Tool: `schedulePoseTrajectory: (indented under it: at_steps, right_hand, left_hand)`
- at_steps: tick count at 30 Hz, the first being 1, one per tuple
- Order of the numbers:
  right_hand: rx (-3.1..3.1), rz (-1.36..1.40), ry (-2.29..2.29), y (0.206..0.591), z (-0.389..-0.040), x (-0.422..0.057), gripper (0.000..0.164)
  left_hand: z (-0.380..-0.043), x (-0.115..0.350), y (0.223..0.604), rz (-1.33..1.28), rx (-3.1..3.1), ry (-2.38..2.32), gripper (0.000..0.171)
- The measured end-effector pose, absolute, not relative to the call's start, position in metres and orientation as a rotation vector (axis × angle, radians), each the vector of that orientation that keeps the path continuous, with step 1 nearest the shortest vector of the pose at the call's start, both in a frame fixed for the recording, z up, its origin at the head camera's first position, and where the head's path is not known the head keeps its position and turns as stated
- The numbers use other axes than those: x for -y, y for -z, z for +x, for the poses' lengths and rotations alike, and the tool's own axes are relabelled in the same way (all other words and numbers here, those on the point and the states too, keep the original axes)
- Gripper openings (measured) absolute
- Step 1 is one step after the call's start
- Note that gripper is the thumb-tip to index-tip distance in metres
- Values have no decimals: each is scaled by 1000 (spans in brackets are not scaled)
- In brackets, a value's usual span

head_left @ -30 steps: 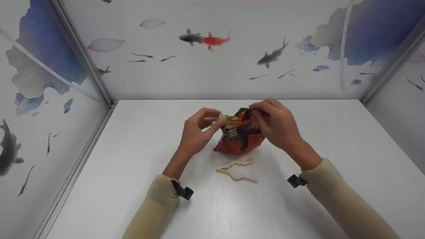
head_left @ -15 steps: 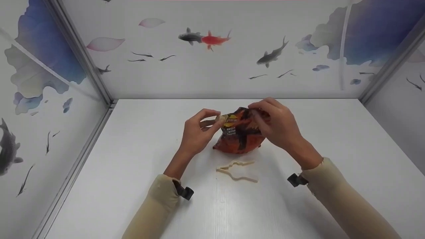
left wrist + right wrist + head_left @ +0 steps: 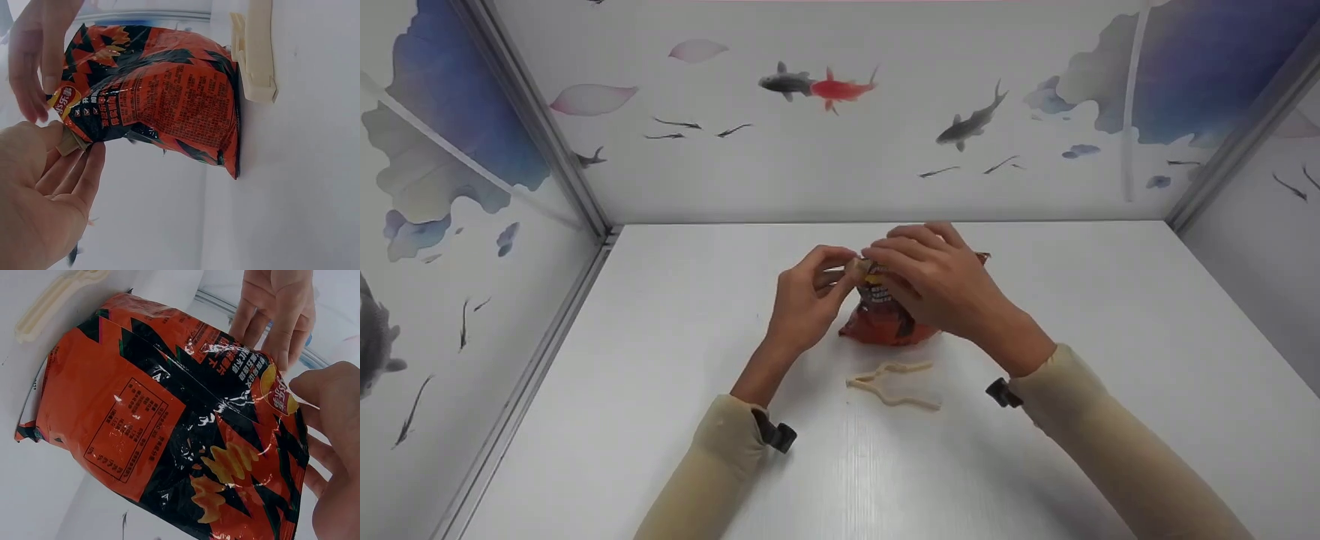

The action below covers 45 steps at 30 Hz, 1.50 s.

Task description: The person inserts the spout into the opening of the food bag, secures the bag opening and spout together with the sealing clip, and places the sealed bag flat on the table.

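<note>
A red-and-black chip bag (image 3: 889, 326) stands on the table with its top edge up. My left hand (image 3: 808, 296) pinches the folded tan corner (image 3: 70, 140) at the top left of the bag, thumb on one side and fingers on the other. At the bag's top edge, my right hand (image 3: 941, 281) has its thumb (image 3: 309, 386) on the printed face by the yellow logo and its fingers behind, close beside the left fingertips. Just in front of the bag lies a cream bag clip (image 3: 894, 401), spread apart.
White table (image 3: 675, 450) surrounds the bag on all sides. Behind stands a back wall (image 3: 855, 165) printed with fish, and side panels with metal frame edges rise at left and right. A small black camera (image 3: 778, 435) sits at the left cuff.
My right hand has moved left along the bag's top edge, from its right corner to beside the left fingertips. The left hand keeps its pinch; the clip has stayed put.
</note>
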State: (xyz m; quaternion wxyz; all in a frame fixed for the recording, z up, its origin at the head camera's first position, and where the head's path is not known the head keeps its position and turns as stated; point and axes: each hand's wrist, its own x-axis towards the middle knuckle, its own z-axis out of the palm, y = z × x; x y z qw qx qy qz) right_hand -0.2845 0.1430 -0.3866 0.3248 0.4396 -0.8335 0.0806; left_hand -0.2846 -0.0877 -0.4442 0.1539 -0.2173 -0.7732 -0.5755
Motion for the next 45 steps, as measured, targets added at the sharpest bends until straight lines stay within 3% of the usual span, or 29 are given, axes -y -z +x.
schedulePoseTrajectory:
  at_steps: [12,21,31,45]
  right_hand:
    - [2319,1034,-158,390,-293,-137,27]
    - [2413,1002,-225,386,-293,-133,12]
    - [2479,992,-282,382,-292,-133,10]
    - [2528,966,-270,380,-290,-131,7]
  left_hand:
    - [-284,85,446,-655,2206,1585,29]
    - [-282,83,447,-654,2192,1598,28]
    - [-282,84,448,-664,2206,1599,34]
    - [-275,97,458,-472,2340,1587,38]
